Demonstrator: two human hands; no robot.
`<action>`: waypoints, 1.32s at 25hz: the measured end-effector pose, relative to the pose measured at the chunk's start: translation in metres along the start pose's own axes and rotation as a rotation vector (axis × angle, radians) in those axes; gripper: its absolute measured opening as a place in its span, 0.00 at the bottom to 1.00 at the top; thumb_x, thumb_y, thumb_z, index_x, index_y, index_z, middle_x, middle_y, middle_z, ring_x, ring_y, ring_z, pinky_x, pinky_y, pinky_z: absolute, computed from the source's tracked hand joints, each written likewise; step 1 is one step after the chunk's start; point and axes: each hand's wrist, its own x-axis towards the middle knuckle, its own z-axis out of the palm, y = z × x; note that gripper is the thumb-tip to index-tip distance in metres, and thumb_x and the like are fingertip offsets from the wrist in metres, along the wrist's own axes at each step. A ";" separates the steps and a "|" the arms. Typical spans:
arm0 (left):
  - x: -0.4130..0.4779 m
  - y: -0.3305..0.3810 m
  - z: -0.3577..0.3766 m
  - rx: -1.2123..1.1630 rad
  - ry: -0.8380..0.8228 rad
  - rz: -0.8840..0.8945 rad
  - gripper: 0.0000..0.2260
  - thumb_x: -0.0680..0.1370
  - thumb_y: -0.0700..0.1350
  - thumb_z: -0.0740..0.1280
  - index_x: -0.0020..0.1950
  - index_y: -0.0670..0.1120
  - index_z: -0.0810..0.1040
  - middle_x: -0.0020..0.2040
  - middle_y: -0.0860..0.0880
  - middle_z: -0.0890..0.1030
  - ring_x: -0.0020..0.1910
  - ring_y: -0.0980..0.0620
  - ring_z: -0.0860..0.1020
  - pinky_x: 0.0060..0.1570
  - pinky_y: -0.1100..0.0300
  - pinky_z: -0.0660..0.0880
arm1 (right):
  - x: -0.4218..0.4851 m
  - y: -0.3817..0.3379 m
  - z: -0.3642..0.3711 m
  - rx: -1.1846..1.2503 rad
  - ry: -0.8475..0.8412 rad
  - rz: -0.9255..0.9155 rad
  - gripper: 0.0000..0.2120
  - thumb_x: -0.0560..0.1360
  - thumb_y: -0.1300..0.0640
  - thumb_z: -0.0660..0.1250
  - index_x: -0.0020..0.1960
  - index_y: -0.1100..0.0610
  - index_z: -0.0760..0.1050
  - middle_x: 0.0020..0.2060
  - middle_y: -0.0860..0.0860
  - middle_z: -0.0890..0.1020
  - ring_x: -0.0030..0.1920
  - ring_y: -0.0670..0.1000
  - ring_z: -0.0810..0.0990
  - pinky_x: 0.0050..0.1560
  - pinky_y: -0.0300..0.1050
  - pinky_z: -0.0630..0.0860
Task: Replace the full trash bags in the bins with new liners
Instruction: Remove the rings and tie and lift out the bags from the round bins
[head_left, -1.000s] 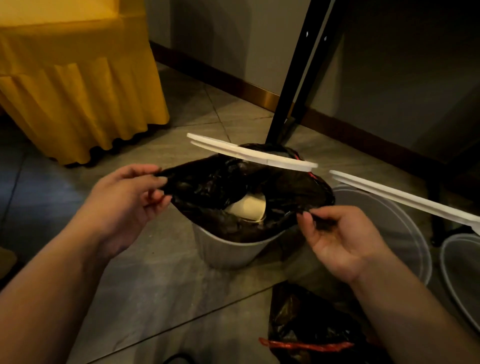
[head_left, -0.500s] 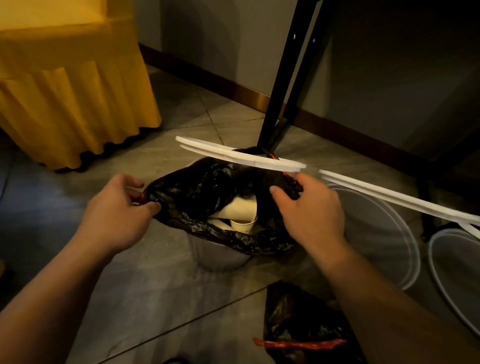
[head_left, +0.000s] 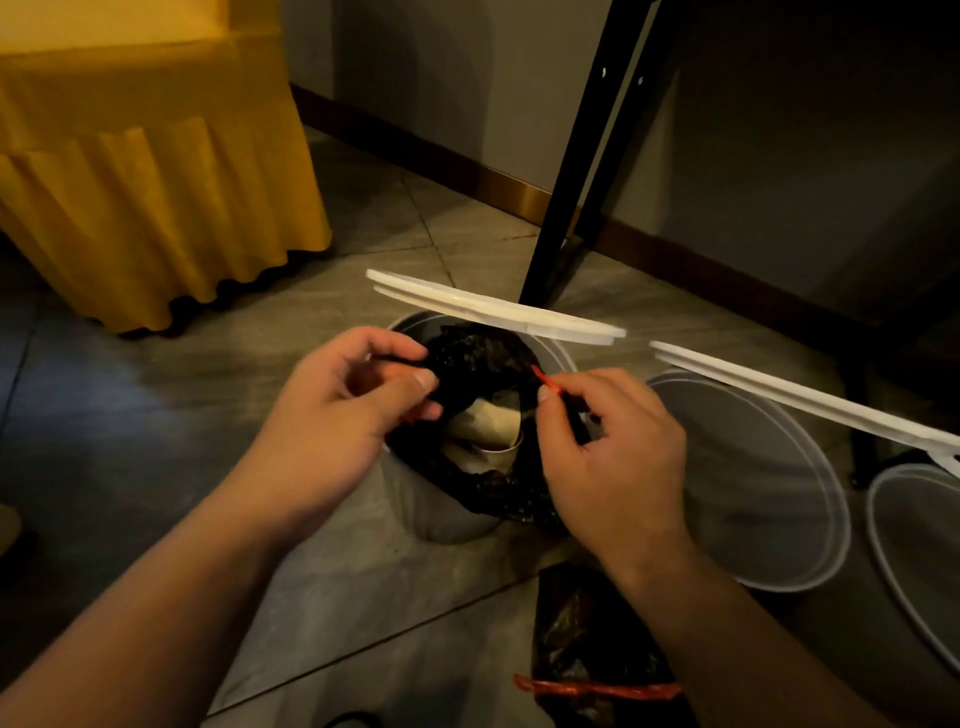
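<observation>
Two pinches (left, right) on bag

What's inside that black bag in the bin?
In the opening of the black bag a paper cup shows, with pale paper rubbish lying over it. Anything deeper is hidden by dark folds, and by the left hand and right hand pinching the bag's top edge.
</observation>
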 end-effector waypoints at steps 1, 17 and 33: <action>-0.002 -0.002 0.010 -0.065 -0.026 -0.039 0.05 0.78 0.40 0.72 0.51 0.47 0.83 0.43 0.44 0.86 0.40 0.50 0.85 0.41 0.63 0.80 | -0.003 -0.006 0.000 0.041 -0.008 0.017 0.06 0.77 0.53 0.70 0.49 0.52 0.85 0.43 0.45 0.83 0.47 0.47 0.81 0.50 0.44 0.77; -0.002 -0.004 0.023 -0.276 -0.216 -0.310 0.25 0.80 0.63 0.60 0.54 0.44 0.84 0.57 0.41 0.86 0.49 0.45 0.86 0.55 0.49 0.77 | -0.026 0.003 -0.016 0.113 -0.264 0.075 0.27 0.74 0.39 0.71 0.71 0.48 0.76 0.72 0.45 0.72 0.72 0.43 0.71 0.70 0.45 0.72; 0.009 0.055 0.000 -0.181 -0.374 0.003 0.37 0.81 0.70 0.49 0.57 0.44 0.86 0.58 0.39 0.85 0.50 0.43 0.83 0.53 0.48 0.80 | 0.001 -0.005 0.068 0.208 -0.418 0.211 0.23 0.70 0.47 0.78 0.63 0.47 0.75 0.54 0.47 0.85 0.55 0.51 0.83 0.56 0.49 0.80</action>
